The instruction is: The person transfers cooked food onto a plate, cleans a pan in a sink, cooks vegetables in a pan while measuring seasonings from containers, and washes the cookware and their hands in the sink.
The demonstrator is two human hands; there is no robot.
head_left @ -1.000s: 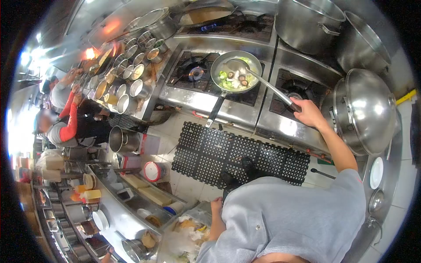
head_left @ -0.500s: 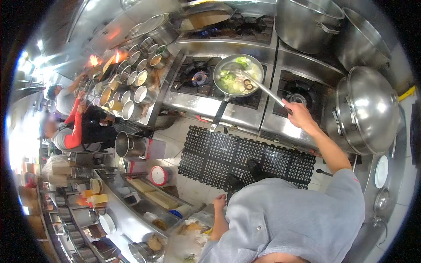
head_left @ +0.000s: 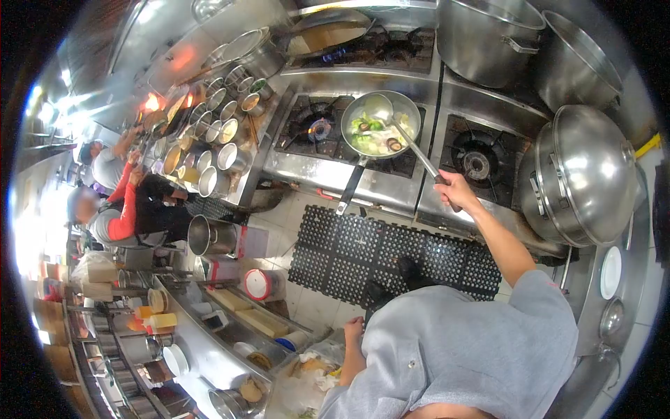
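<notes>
My right hand (head_left: 457, 190) is closed around the dark grip of a long-handled ladle (head_left: 420, 152). The ladle's round bowl rests inside a frying pan (head_left: 354, 149), toward its far side. Green vegetables (head_left: 373, 126), pale pieces and dark-rimmed mushroom slices (head_left: 394, 144) lie in the pan around it. The pan sits over a burner, its black handle (head_left: 351, 186) pointing back at me, with no hand on it. Down by my side, my left hand (head_left: 354, 331) hangs with fingers curled in; nothing shows sticking out of it.
To the right are a bare burner (head_left: 476, 164) and a big domed steel pot (head_left: 593, 174); tall stockpots (head_left: 488, 42) stand behind. Several metal containers (head_left: 227, 155) crowd the left. Two co-workers (head_left: 118, 216) stand farther left. A black rubber mat (head_left: 335, 244) covers the floor.
My right hand has shifted a little left and toward me with the ladle. Its bowl now shows at the pan's far side, and the food has moved nearer the front.
</notes>
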